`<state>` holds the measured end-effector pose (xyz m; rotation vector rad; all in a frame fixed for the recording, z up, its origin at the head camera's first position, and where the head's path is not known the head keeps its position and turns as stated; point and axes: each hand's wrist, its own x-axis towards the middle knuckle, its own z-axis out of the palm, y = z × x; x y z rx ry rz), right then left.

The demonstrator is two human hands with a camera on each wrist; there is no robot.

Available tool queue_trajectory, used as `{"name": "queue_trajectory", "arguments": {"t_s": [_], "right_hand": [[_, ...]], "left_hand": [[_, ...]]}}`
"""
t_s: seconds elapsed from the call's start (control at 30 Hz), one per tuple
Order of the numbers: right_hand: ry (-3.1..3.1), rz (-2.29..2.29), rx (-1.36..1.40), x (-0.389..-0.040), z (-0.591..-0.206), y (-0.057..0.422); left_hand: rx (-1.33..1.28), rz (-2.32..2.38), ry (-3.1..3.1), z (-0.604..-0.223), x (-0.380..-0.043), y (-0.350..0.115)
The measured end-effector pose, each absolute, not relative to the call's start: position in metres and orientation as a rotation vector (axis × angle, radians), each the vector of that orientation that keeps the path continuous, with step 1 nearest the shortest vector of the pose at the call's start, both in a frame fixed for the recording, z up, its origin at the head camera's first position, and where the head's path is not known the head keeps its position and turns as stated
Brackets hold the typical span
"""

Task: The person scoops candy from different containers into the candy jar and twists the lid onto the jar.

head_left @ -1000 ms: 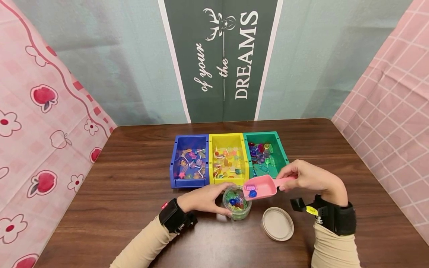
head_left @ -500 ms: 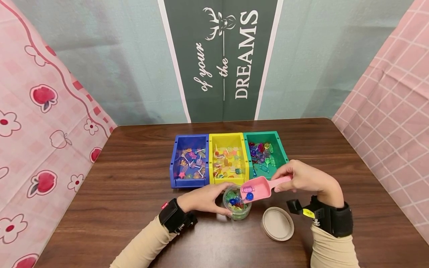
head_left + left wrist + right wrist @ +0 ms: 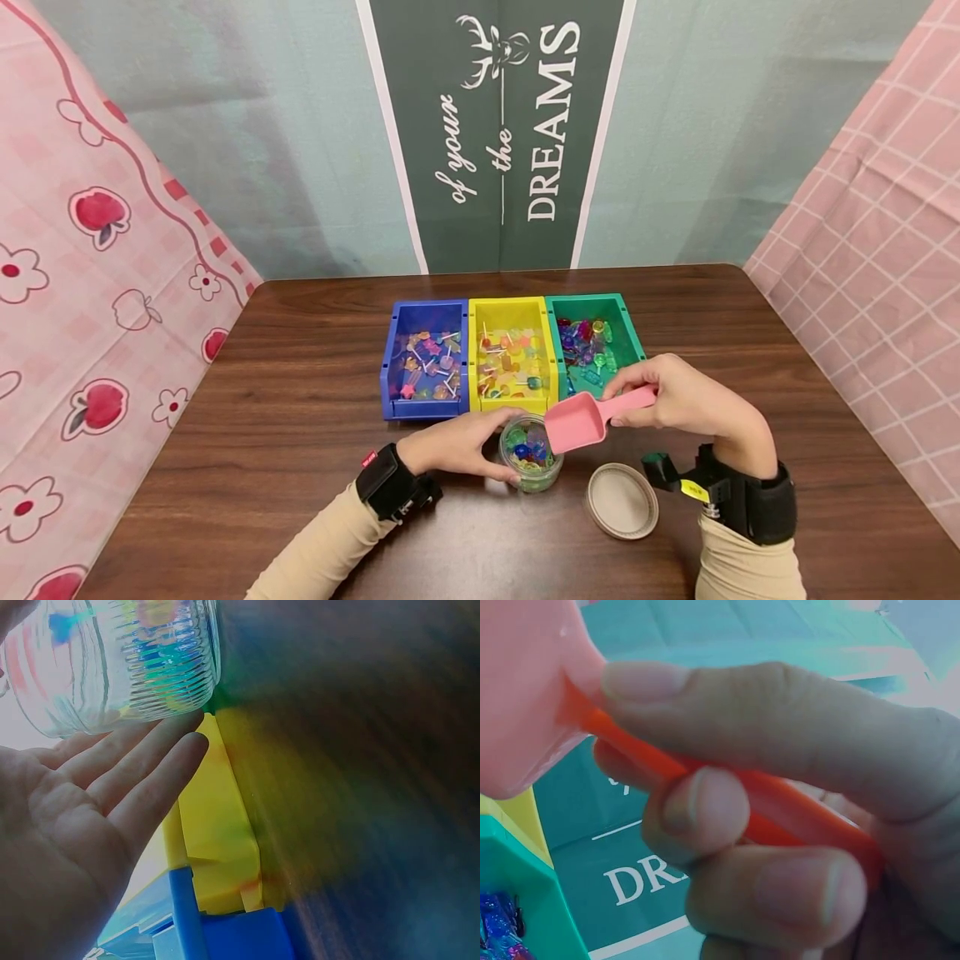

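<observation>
My left hand (image 3: pixel 468 446) grips a small clear jar (image 3: pixel 542 479) at its left side, thumb toward me and fingers behind it. Ribbed walls of the jar (image 3: pixel 169 671) show in the left wrist view, with colourful translucent candy-shaped charms inside. My right hand (image 3: pixel 678 396) holds a pink scoop (image 3: pixel 576 423) by its handle. Thumb and curled fingers wrap that handle in the right wrist view, where part of the scoop's bowl (image 3: pixel 529 690) appears. Tilted over the jar's right rim, the scoop has no charms in its bowl.
Behind the jar stand a blue bin (image 3: pixel 423 408), a yellow bin (image 3: pixel 510 312) and a green bin (image 3: pixel 618 325), side by side, each with several charms. A round lid (image 3: pixel 622 502) lies on the dark wooden table (image 3: pixel 315 358), right of the jar.
The pink and blue charms seen in the scoop earlier have left it, and the jar's contents look different. The scoop has moved slightly left and tipped. My left hand stays put on the jar.
</observation>
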<state>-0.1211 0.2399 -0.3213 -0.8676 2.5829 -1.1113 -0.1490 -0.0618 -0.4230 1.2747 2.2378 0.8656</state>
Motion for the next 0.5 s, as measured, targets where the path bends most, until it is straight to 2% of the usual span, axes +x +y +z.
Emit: {"name": "queue_trajectory", "arguments": {"t_s": [0.5], "right_hand": [[2.595,-1.084,-0.860,-0.1199,-0.3194,0.2420]], "left_hand": [[1.269,0.857,2.247,-0.4201,-0.1479,-0.0610]]}}
